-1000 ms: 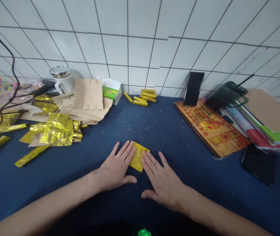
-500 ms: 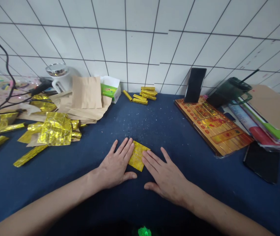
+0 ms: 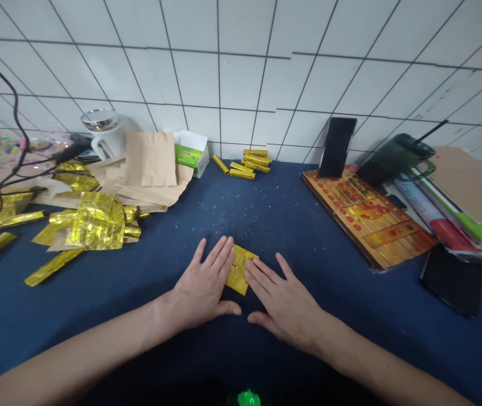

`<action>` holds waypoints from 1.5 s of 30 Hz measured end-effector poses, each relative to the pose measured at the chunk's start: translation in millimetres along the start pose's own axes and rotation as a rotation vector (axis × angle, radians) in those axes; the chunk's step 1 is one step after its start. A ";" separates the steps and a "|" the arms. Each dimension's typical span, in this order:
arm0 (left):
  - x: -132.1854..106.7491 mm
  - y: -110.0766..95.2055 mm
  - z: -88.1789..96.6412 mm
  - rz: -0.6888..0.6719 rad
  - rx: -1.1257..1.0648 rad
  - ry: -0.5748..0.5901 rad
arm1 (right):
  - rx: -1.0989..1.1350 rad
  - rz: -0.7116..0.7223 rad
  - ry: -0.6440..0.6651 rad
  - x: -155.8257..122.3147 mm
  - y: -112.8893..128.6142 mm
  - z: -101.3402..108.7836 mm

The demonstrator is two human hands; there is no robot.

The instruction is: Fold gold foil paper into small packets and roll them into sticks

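A folded piece of gold foil paper (image 3: 238,269) is being held down on a dark blue table cover (image 3: 291,225), just ahead of the wearer's body and between both hands. The left hand (image 3: 198,287) is being kept palm down with its fingers spread, their tips touching the piece's left edge, while the right hand (image 3: 283,307) is being laid flat and spread in the same way, its fingers (image 3: 255,270) resting over the piece's right side. No pinch is being made by either hand, and the thumbs are being held apart from the piece, low on the cover. Beyond the hands, a small stack of gold foil bars (image 3: 255,160) is being left lying near the tiled wall (image 3: 224,73), with a single bar (image 3: 220,164) just beside it. To the left, crumpled gold foil sheets (image 3: 96,228) are lying against brown kraft paper (image 3: 150,160), near a white mug (image 3: 107,141) and a tissue box (image 3: 190,152). To the right, a smartphone (image 3: 337,146) is being propped upright on a printed red-and-gold board (image 3: 367,220), beside a stack of books (image 3: 469,203).
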State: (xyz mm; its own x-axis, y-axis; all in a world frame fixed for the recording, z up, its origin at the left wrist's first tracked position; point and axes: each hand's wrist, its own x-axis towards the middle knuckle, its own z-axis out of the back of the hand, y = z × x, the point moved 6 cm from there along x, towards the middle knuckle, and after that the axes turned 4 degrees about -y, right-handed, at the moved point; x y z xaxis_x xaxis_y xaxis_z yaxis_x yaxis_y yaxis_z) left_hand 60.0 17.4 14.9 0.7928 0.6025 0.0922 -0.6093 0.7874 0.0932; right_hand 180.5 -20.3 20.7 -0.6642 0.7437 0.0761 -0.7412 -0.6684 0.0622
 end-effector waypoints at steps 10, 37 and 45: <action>5.0 1.5 -12.3 -0.021 -0.094 0.028 | 0.023 -0.017 0.018 -1.4 0.4 -3.8; 4.1 -0.3 -12.0 0.023 -0.087 0.049 | 0.123 -0.061 0.093 -5.0 2.4 -4.7; 4.0 -2.4 -16.2 0.012 -0.043 0.127 | 0.167 -0.145 0.019 39.9 4.4 -0.8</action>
State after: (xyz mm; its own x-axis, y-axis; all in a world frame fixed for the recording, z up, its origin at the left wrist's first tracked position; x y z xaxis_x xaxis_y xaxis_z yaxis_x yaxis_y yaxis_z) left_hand 64.9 20.0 -1.0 0.7831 0.6211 -0.0330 -0.6193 0.7835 0.0504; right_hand 150.6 6.4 23.2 -0.5550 0.8311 0.0359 -0.8036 -0.5468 0.2349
